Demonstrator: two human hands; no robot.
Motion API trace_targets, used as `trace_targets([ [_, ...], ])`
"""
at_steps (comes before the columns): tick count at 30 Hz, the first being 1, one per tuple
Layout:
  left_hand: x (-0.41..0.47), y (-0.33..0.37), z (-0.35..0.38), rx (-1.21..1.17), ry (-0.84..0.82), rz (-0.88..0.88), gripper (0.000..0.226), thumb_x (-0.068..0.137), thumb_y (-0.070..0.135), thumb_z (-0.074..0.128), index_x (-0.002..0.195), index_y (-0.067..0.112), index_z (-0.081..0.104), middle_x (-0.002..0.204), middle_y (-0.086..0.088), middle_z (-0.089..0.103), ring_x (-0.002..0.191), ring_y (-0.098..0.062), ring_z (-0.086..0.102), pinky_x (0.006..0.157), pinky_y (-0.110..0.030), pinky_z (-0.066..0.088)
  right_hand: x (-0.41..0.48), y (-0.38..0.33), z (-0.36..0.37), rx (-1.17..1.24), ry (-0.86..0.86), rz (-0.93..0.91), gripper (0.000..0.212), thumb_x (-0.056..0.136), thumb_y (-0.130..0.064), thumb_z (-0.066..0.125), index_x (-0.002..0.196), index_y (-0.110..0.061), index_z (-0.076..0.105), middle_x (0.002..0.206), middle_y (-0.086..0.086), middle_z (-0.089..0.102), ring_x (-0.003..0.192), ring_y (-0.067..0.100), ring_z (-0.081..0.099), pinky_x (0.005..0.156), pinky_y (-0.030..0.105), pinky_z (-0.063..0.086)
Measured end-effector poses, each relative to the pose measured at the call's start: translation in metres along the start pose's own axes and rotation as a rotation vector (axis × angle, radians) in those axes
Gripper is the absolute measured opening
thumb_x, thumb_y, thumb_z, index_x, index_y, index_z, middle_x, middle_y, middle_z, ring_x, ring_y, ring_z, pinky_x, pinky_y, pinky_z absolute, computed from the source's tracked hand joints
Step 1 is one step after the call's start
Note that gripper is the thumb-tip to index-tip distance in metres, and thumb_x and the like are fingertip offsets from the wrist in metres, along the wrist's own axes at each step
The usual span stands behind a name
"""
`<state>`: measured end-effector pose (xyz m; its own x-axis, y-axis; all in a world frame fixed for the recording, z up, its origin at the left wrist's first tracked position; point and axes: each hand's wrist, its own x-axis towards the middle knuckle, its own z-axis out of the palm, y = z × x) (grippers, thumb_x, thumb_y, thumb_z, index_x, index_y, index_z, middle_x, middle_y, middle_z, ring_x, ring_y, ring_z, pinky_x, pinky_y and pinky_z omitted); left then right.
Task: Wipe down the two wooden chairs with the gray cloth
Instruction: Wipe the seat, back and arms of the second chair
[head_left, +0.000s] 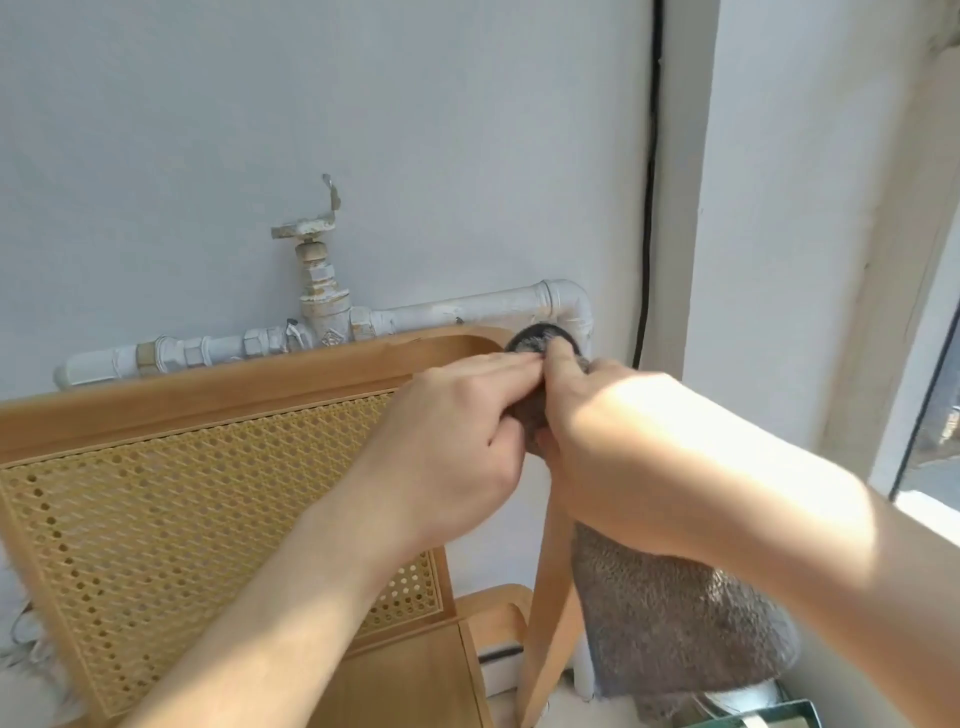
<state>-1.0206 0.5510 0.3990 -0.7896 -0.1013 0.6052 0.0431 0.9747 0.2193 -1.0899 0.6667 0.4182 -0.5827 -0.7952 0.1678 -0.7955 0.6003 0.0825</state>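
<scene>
A wooden chair (208, 387) with a cane-mesh back stands against the wall, its top rail running from left to the rounded right corner. The gray cloth (670, 629) is wrapped over that right corner and hangs down along the right post. My left hand (457, 441) pinches the cloth at the corner with thumb and fingers. My right hand (623, 431) grips the cloth from the right side, fingertips meeting the left hand's. Only one chair is in view.
A white painted water pipe (467, 306) with a valve (317, 291) runs along the wall just behind the chair's top rail. A window frame (904, 415) stands at the right. A green box edge (769, 714) lies at the bottom right.
</scene>
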Motion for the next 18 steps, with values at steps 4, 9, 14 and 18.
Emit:
trace_targets([
  [4,0.028,-0.017,-0.004,0.017,-0.035,-0.051,0.047,0.077,0.016,0.041,0.109,0.035,0.070,0.103,0.013,0.071,0.101,-0.011,0.062,0.084,-0.036,0.049,0.013,0.000,-0.024,-0.033,-0.141,-0.003,0.058,0.102,-0.023,0.038,0.146,0.007,0.014,0.105,0.009,0.047,0.088,0.027,0.048,0.063,0.029,0.034],
  [9,0.048,-0.053,0.010,0.060,0.003,-0.213,0.040,0.085,0.018,0.047,0.109,0.043,0.067,0.102,0.014,0.073,0.101,-0.014,0.063,0.080,-0.035,0.051,0.064,-0.014,-0.022,-0.112,-0.164,-0.002,0.042,0.101,-0.009,0.036,0.141,0.004,0.033,0.139,0.021,0.044,0.126,0.036,0.044,0.091,0.037,0.036],
  [14,0.008,-0.094,-0.010,0.376,0.144,-0.311,0.047,0.082,0.008,0.047,0.124,0.024,0.060,0.125,0.003,0.061,0.118,-0.020,0.049,0.097,-0.034,0.041,0.106,-0.035,-0.008,-0.220,-0.175,0.008,0.056,0.091,-0.010,0.054,0.143,-0.004,0.035,0.130,0.013,0.049,0.122,0.034,0.051,0.091,0.042,0.048],
  [18,-0.046,-0.144,-0.059,0.575,0.246,-0.601,0.022,0.085,0.012,0.047,0.101,0.018,0.060,0.105,-0.005,0.053,0.109,-0.027,0.044,0.091,-0.040,0.036,0.112,-0.041,-0.013,-0.211,-0.149,-0.066,0.032,0.094,-0.007,0.050,0.125,-0.009,0.053,0.113,0.000,0.054,0.118,0.030,0.053,0.092,0.038,0.047],
])
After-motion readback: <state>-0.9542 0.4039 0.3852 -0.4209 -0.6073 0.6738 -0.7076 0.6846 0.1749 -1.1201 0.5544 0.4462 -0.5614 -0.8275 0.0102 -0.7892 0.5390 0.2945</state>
